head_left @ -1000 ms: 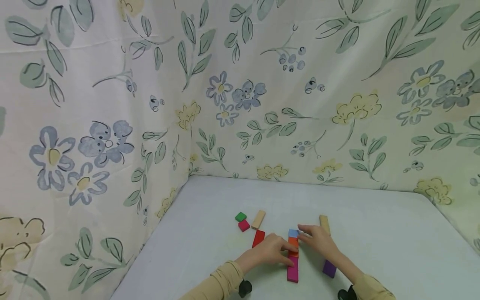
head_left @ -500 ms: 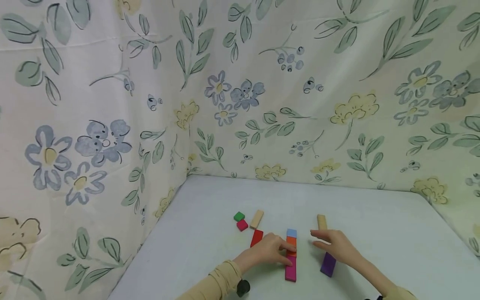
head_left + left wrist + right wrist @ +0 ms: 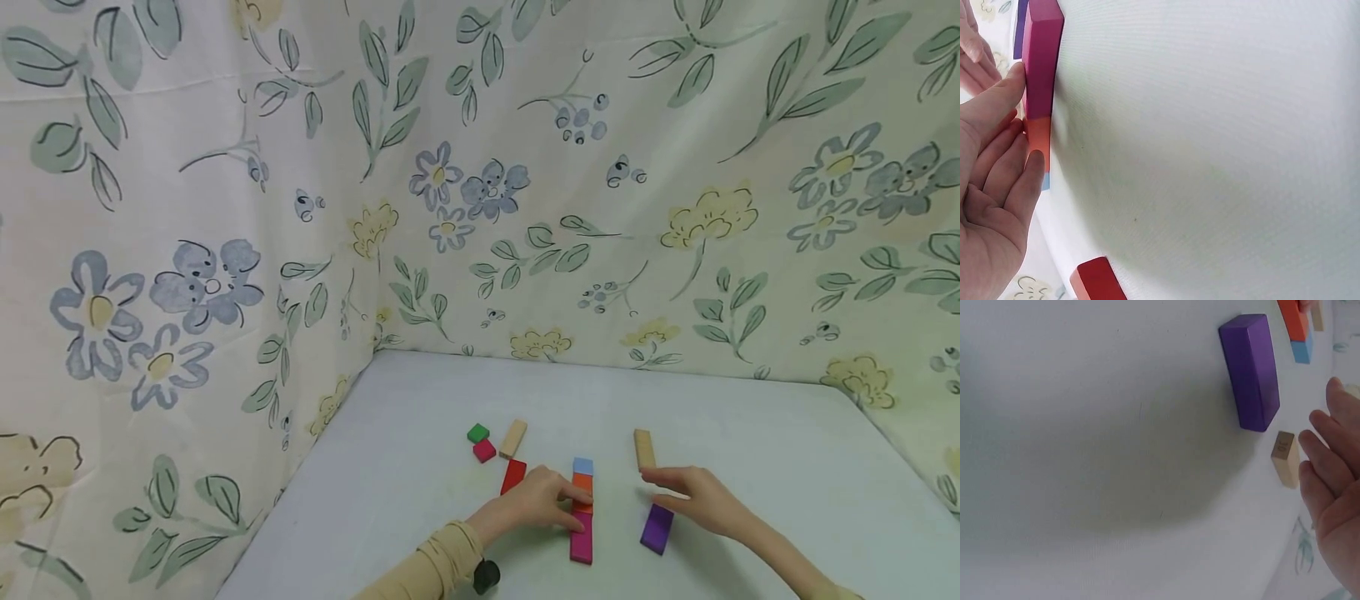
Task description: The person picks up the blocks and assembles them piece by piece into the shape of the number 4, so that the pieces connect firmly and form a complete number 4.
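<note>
In the head view a light blue block [image 3: 583, 466], an orange block [image 3: 582, 492] and a magenta block [image 3: 581, 537] lie end to end in a straight row. My left hand [image 3: 534, 502] is at the row's left side, thumb against the magenta block and fingertips by the orange one; the left wrist view shows those fingers [image 3: 1007, 169] gently bent. My right hand [image 3: 701, 498] hovers over the table with fingers extended and holds nothing. It is between a purple block [image 3: 657, 529] and a natural wood block [image 3: 644, 450], fingertips overlapping the wood block's near end.
Left of the row lie a red block [image 3: 513, 476], another natural wood block [image 3: 513, 438], a small green block [image 3: 477, 432] and a small crimson block [image 3: 484, 451]. The white table [image 3: 750, 433] is bordered by floral cloth [image 3: 570, 275] at the back and sides.
My right hand has left the light blue end of the row and moved right and slightly nearer, to above the purple block. The left hand stays at the row.
</note>
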The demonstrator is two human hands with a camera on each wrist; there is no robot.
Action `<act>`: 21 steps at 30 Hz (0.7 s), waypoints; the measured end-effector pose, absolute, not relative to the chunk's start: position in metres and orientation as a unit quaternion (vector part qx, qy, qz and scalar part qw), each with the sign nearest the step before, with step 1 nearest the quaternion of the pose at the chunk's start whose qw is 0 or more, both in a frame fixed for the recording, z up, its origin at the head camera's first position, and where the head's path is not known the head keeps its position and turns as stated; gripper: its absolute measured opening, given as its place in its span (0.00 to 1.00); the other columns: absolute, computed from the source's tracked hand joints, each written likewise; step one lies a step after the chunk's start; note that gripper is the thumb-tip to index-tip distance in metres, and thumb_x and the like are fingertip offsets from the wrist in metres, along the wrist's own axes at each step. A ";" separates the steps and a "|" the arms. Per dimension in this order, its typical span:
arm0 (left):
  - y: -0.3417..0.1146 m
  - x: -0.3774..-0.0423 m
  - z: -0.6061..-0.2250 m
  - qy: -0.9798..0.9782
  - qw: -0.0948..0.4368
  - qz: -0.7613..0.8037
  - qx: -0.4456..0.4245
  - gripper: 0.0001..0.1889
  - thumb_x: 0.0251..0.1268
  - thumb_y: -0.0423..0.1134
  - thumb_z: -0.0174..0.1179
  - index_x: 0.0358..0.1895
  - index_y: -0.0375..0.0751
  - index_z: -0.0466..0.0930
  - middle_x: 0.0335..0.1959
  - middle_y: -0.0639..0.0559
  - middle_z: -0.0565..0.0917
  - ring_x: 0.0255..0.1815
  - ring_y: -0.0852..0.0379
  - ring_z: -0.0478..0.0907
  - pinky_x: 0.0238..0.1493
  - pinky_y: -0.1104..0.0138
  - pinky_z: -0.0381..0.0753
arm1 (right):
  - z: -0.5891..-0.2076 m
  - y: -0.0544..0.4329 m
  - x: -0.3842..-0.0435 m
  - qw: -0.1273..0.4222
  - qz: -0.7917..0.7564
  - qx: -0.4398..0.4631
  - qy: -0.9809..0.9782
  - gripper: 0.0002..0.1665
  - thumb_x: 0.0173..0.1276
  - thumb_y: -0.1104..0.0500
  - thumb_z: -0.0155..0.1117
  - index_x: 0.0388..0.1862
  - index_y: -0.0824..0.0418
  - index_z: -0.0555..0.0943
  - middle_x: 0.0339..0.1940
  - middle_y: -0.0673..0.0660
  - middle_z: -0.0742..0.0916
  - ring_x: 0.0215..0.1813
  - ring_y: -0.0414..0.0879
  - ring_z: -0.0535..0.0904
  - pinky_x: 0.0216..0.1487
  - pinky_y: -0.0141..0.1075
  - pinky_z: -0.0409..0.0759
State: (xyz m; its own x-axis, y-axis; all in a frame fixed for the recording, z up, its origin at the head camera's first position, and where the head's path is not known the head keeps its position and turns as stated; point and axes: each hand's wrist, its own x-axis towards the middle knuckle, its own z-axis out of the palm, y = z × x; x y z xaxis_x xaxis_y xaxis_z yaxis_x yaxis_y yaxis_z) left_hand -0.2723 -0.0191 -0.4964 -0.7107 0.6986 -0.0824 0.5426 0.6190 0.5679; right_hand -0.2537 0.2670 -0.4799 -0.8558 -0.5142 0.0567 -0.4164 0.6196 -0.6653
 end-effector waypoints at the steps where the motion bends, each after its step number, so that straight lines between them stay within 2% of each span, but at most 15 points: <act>1: -0.019 -0.272 -0.496 0.887 0.150 0.262 0.349 0.21 0.55 0.45 0.69 0.55 0.59 0.81 0.16 0.61 0.73 0.21 0.68 0.59 0.21 0.76 0.60 | -0.480 0.270 -0.253 0.079 -0.352 -0.264 0.894 0.26 0.65 0.56 0.63 0.56 0.72 0.77 0.53 0.68 0.83 0.55 0.54 0.81 0.49 0.45 0.80; 4: -0.020 -0.272 -0.495 0.887 0.152 0.263 0.349 0.21 0.55 0.45 0.68 0.55 0.58 0.81 0.16 0.61 0.72 0.21 0.68 0.59 0.21 0.76 0.60 | -0.480 0.277 -0.252 0.102 -0.356 -0.280 0.886 0.29 0.63 0.54 0.65 0.57 0.72 0.76 0.54 0.69 0.82 0.55 0.40 0.81 0.50 0.45 0.79; 6: -0.020 -0.272 -0.495 0.887 0.150 0.261 0.349 0.21 0.55 0.45 0.68 0.55 0.59 0.81 0.15 0.61 0.70 0.20 0.68 0.59 0.20 0.76 0.60 | -0.480 0.282 -0.252 0.117 -0.359 -0.285 0.881 0.31 0.61 0.53 0.67 0.57 0.72 0.75 0.55 0.70 0.82 0.55 0.30 0.78 0.52 0.39 0.80; 8: -0.019 -0.272 -0.495 0.887 0.150 0.261 0.349 0.21 0.55 0.45 0.68 0.55 0.59 0.81 0.15 0.61 0.70 0.20 0.68 0.59 0.21 0.76 0.60 | -0.482 0.285 -0.252 0.129 -0.365 -0.290 0.875 0.33 0.59 0.52 0.68 0.57 0.73 0.75 0.55 0.71 0.81 0.55 0.26 0.75 0.52 0.31 0.79; 11: -0.019 -0.272 -0.496 0.888 0.151 0.261 0.348 0.21 0.55 0.45 0.68 0.55 0.59 0.81 0.16 0.61 0.70 0.20 0.68 0.59 0.21 0.76 0.60 | -0.486 0.287 -0.252 0.144 -0.372 -0.294 0.869 0.33 0.58 0.52 0.69 0.57 0.73 0.76 0.55 0.71 0.81 0.54 0.23 0.74 0.50 0.21 0.75; 17: -0.019 -0.272 -0.495 0.886 0.153 0.263 0.349 0.21 0.55 0.45 0.68 0.55 0.59 0.81 0.17 0.61 0.74 0.21 0.68 0.60 0.21 0.76 0.61 | -0.492 0.288 -0.251 0.147 -0.367 -0.309 0.865 0.32 0.58 0.54 0.69 0.56 0.73 0.76 0.54 0.70 0.82 0.54 0.26 0.76 0.50 0.19 0.73; 21: -0.019 -0.272 -0.496 0.886 0.153 0.263 0.350 0.21 0.55 0.46 0.68 0.55 0.59 0.81 0.19 0.63 0.76 0.22 0.69 0.60 0.22 0.76 0.62 | -0.492 0.287 -0.250 0.149 -0.355 -0.303 0.872 0.32 0.55 0.56 0.71 0.56 0.71 0.77 0.54 0.67 0.83 0.54 0.28 0.77 0.50 0.21 0.75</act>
State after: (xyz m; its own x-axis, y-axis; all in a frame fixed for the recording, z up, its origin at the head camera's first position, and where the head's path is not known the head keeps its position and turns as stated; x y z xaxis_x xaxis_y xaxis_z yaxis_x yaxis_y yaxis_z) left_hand -0.2719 -0.0195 -0.4958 -0.7088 0.7000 -0.0872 0.5390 0.6172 0.5732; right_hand -0.2504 0.2871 -0.4923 -0.7720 -0.6341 -0.0452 -0.4224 0.5647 -0.7090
